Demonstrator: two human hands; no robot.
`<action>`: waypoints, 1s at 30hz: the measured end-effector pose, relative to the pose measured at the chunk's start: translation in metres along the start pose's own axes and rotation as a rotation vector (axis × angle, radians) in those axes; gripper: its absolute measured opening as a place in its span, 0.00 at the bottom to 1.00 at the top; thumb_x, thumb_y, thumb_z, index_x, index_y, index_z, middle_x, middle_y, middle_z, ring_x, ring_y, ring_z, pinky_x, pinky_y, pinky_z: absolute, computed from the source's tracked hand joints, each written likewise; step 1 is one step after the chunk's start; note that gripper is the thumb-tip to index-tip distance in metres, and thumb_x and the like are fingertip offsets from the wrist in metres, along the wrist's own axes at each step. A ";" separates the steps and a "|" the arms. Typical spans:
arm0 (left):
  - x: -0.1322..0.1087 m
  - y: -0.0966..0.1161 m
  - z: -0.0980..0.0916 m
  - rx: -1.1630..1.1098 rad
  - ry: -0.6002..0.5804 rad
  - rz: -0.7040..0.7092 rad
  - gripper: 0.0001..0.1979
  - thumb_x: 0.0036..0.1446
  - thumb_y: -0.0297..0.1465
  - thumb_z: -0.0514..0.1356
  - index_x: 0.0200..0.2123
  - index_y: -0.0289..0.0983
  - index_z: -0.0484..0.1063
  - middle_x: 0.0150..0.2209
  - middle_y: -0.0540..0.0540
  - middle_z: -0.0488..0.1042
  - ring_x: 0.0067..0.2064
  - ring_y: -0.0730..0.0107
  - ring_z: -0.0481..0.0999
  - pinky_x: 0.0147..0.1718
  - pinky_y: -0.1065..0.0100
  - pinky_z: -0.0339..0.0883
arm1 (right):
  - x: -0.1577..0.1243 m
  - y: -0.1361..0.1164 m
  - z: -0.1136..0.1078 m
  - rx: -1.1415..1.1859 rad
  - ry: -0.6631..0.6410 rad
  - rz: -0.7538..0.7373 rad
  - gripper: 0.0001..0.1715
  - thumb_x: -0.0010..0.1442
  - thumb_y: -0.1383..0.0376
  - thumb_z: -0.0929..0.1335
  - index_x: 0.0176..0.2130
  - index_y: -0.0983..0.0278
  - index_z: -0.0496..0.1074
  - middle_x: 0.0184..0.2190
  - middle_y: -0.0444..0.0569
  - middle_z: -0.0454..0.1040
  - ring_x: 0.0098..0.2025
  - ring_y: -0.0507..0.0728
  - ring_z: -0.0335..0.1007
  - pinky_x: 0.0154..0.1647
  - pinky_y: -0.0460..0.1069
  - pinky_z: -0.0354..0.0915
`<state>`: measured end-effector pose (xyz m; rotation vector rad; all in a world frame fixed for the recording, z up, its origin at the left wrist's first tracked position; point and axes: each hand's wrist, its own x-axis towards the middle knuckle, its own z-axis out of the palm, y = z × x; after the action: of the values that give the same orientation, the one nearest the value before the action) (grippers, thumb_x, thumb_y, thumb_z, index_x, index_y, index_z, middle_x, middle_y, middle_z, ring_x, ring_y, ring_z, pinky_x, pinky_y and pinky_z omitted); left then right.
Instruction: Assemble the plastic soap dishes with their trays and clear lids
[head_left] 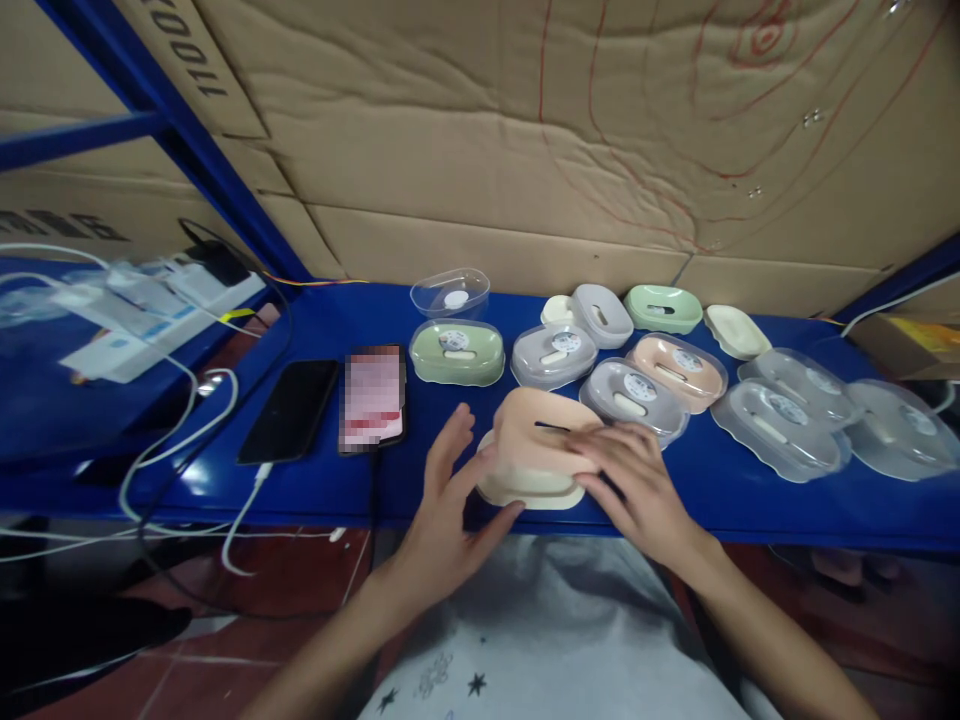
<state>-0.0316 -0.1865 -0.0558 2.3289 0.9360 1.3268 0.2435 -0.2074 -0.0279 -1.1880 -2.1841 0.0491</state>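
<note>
In front of me a peach soap dish tray (529, 425) with a dark slot sits tilted over a cream soap dish base (536, 492). My right hand (634, 480) grips the tray's right side, thumb below and fingers on top near the slot. On the other side, my left hand (454, 500) has its fingers and thumb apart, close against the left edge of the base. Just behind are a green soap dish (457, 352), a grey soap dish (553, 355) and another grey soap dish (634, 395) with clear lids and round labels.
A loose clear lid (450, 292) lies at the back. More soap dishes in clear lids (780, 430) cluster at right, near a cream base (737, 331). Two phones (289, 412) with cables and a power strip (161, 320) occupy the left. Cardboard (465, 140) walls the back of the blue shelf (697, 500).
</note>
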 end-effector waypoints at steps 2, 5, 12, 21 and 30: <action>0.002 -0.001 -0.001 0.070 -0.016 0.048 0.32 0.67 0.24 0.66 0.69 0.47 0.62 0.77 0.37 0.49 0.76 0.44 0.57 0.68 0.41 0.68 | 0.002 -0.007 0.002 -0.072 -0.036 -0.109 0.31 0.73 0.68 0.68 0.70 0.51 0.64 0.59 0.45 0.80 0.59 0.60 0.76 0.68 0.65 0.60; 0.007 -0.001 -0.003 0.126 -0.028 0.122 0.17 0.68 0.24 0.65 0.57 0.42 0.72 0.69 0.40 0.65 0.74 0.47 0.63 0.68 0.42 0.69 | 0.002 -0.013 0.004 -0.147 -0.019 -0.175 0.32 0.73 0.71 0.67 0.71 0.53 0.63 0.59 0.45 0.81 0.60 0.59 0.76 0.71 0.63 0.57; 0.009 -0.005 -0.008 0.056 -0.072 0.112 0.13 0.70 0.25 0.63 0.55 0.40 0.70 0.61 0.39 0.72 0.74 0.47 0.64 0.68 0.41 0.69 | -0.006 -0.001 0.000 -0.111 -0.058 -0.179 0.34 0.71 0.64 0.71 0.72 0.55 0.63 0.62 0.49 0.79 0.69 0.63 0.69 0.71 0.67 0.63; 0.008 -0.008 -0.009 0.040 -0.217 0.044 0.10 0.72 0.29 0.62 0.54 0.39 0.70 0.60 0.38 0.74 0.73 0.49 0.65 0.67 0.45 0.71 | -0.013 0.008 -0.006 -0.012 -0.153 -0.148 0.28 0.70 0.61 0.72 0.66 0.54 0.69 0.61 0.51 0.78 0.67 0.63 0.72 0.66 0.67 0.73; 0.010 -0.010 -0.010 0.101 -0.280 0.157 0.10 0.70 0.31 0.64 0.51 0.38 0.71 0.57 0.40 0.77 0.68 0.53 0.71 0.69 0.41 0.68 | -0.013 0.005 0.000 0.020 -0.155 -0.186 0.26 0.71 0.68 0.69 0.65 0.54 0.72 0.60 0.50 0.79 0.70 0.64 0.68 0.67 0.66 0.74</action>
<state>-0.0401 -0.1733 -0.0491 2.6252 0.7623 0.9887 0.2522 -0.2140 -0.0359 -0.9941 -2.4150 0.0864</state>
